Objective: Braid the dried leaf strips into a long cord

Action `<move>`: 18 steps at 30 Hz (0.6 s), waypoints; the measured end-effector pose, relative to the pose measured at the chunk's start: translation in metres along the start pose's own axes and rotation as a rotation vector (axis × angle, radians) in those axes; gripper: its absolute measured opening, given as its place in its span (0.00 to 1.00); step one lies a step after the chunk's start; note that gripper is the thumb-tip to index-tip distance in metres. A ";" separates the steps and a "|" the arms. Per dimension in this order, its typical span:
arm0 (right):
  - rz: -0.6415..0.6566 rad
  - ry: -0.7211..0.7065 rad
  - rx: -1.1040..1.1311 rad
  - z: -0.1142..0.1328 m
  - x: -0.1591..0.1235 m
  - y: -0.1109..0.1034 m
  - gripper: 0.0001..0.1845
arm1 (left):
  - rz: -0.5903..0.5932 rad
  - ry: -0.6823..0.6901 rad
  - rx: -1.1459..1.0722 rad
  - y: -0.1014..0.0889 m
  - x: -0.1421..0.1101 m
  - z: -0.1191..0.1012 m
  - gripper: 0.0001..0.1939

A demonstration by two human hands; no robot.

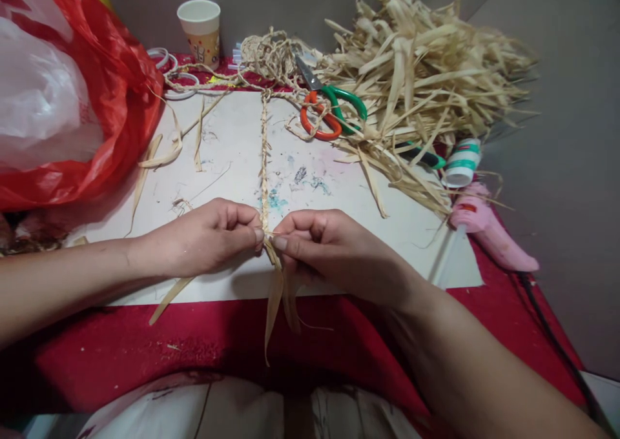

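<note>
A thin braid of dry straw-coloured husk strips [264,161] runs down the middle of a stained white board [223,135]. My left hand [220,235] pinches the near end of the braid between thumb and forefinger. Close against it on the right, my right hand [314,239] is closed in a pinch on the strips at the same spot. Loose strip ends [274,303] hang below my fingers over the board's front edge. The far end of the braid reaches the back of the board, near a coil of finished cord [271,51].
Scissors [334,110] with orange and green handles lie beside a large heap of dry strips [411,64]. A pink glue gun [494,223] and a striped roll [462,163] are at the right. At the left stands a red plastic bag [130,103]; a paper cup [199,35] is behind.
</note>
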State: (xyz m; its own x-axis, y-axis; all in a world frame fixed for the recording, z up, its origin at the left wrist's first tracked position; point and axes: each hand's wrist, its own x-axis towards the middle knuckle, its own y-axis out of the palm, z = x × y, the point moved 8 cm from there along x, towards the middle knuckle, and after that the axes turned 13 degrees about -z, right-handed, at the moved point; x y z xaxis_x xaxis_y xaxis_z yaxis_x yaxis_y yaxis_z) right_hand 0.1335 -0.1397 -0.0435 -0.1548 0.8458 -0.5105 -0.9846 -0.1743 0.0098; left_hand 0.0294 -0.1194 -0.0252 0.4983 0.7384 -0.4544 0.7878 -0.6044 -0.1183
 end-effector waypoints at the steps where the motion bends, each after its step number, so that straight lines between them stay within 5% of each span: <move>1: -0.031 -0.003 -0.029 0.000 0.000 -0.002 0.09 | -0.009 -0.001 0.014 -0.001 0.000 0.001 0.10; 9: -0.003 0.061 0.144 -0.002 -0.010 0.010 0.12 | -0.095 0.055 0.105 -0.002 -0.005 0.002 0.13; 14: -0.209 0.054 -0.014 -0.008 -0.016 0.011 0.12 | -0.140 0.021 0.042 0.000 -0.006 0.009 0.13; 18: -0.310 -0.080 -0.129 -0.001 -0.018 0.010 0.12 | -0.226 -0.001 -0.008 -0.004 -0.007 0.011 0.12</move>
State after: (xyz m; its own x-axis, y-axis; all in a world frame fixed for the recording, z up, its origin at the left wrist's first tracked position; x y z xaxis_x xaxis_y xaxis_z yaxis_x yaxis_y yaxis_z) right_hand 0.1268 -0.1574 -0.0348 0.1397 0.9045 -0.4031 -0.9683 0.0397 -0.2464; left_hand 0.0186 -0.1255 -0.0314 0.3081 0.8547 -0.4179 0.8825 -0.4208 -0.2100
